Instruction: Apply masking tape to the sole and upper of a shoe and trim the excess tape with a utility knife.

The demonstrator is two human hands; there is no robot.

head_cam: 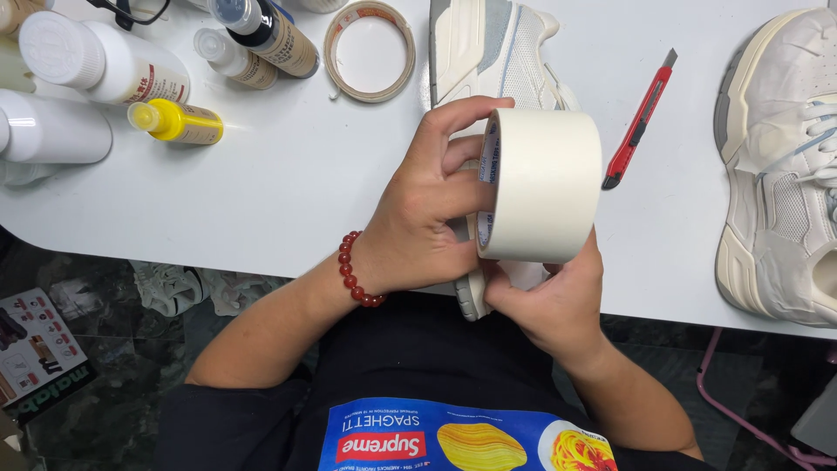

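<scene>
Wide masking tape roll (545, 185) held upright at frame centre, above sneaker (488, 52) on white table (288, 183). Left hand (427, 209) clamps roll's left side, 9 o'clock. Right hand (545, 301) cups beneath, 6 o'clock, fingers closed on roll. Red utility knife (639, 119) at 2 o'clock. Best: steady roll, thumbnail finds tape end.

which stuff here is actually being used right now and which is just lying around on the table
In use:
- wide cream masking tape roll, gripped by left hand and right hand
- white sneaker under the hands

Lying about:
- red utility knife
- thin used tape ring
- yellow squeeze bottle
- second white sneaker
</scene>
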